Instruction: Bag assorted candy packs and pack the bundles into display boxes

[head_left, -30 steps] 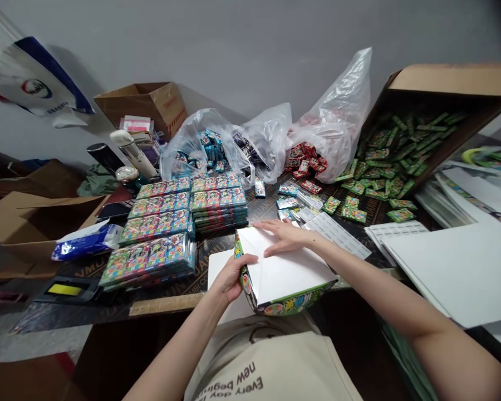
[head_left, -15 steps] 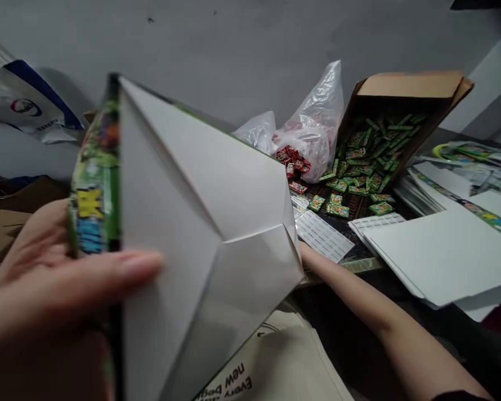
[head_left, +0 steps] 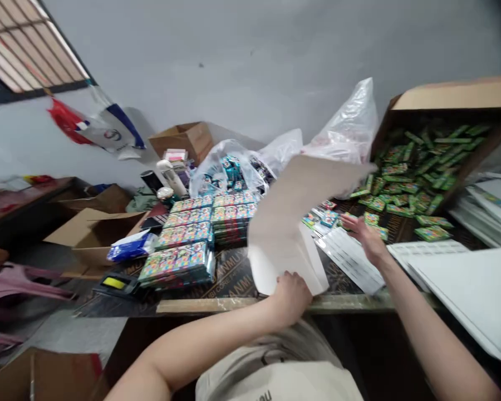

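Observation:
My left hand (head_left: 292,295) is closed on the near edge of a pale card box (head_left: 275,234) at the table's front edge. The box's long bent flap rises toward the back right. My right hand (head_left: 365,239) is open with its fingers apart, to the right of the box and over a sheet of printed labels (head_left: 350,259). Near its fingertips lie small green packets (head_left: 373,218) and a blue packet (head_left: 329,218). I see nothing in my right hand.
Stacks of colourful flat packs (head_left: 175,262) stand left, beside a tape dispenser (head_left: 119,284). Plastic bags (head_left: 221,167) of packets sit behind. A tilted carton (head_left: 455,97) spills green packets at right, near white card sheets (head_left: 471,278). Open cartons (head_left: 104,228) lie far left.
The card box has gone from close to my face down to the table. My left hand now holds its near edge. My right hand, hidden behind the box before, is now visible. The view has swung left.

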Motion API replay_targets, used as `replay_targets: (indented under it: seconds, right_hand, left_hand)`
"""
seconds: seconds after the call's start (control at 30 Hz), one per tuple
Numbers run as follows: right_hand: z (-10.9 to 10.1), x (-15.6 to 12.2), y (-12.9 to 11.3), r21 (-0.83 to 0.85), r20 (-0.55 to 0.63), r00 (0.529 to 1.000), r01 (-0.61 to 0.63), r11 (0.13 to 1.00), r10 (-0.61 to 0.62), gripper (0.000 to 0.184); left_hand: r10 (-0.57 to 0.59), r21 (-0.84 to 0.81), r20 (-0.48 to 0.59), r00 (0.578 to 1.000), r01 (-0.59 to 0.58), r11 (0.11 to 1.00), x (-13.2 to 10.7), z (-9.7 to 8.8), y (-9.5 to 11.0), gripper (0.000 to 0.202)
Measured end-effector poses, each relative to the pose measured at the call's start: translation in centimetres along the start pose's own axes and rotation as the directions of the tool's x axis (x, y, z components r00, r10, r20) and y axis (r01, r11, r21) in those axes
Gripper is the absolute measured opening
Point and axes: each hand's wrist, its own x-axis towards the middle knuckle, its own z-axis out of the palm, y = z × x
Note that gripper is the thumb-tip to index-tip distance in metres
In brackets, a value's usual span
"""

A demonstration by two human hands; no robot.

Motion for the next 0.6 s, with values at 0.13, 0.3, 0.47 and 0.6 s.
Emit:
replay_targets:
  seconds: [0.13, 0.3, 0.47, 0.6]
  right_hand:
    - [2.6, -3.1, -1.4, -0.153, -0.101, 0.972, 0.197, 0.968, -0.214, 0.043]
    - [11.6, -6.9, -6.3, -0.012, 0.427, 0.887, 0.199, 0.980, -0.175, 0.032]
    - [21.6, -7.6, -6.6, 0.164, 0.768, 0.625, -0.407, 0.898, 0.143, 0.044]
    - [28.1, -6.9, -4.3, -0.080, 0.830, 0.333, -0.721, 0.688, 0.446, 0.052]
  left_hand:
    - [0.045, -0.034, -0.039, 0.998, -0.046, 0.998, 1.9, 3.4, -1.6, 0.026]
    - [0.022, -0.317, -0.234, 0.972, -0.098, 0.943, -2.4, 1.2, -4.7, 0.040]
    - [-0.861, -0.771, -0.329, 0.388, 0.416, 0.483, -15.1, -2.6, -16.9, 0.027]
    - [-0.973, -0.899, 0.194, 0.123, 0.420, -0.126, -23.5, -2.0, -25.9, 0.042]
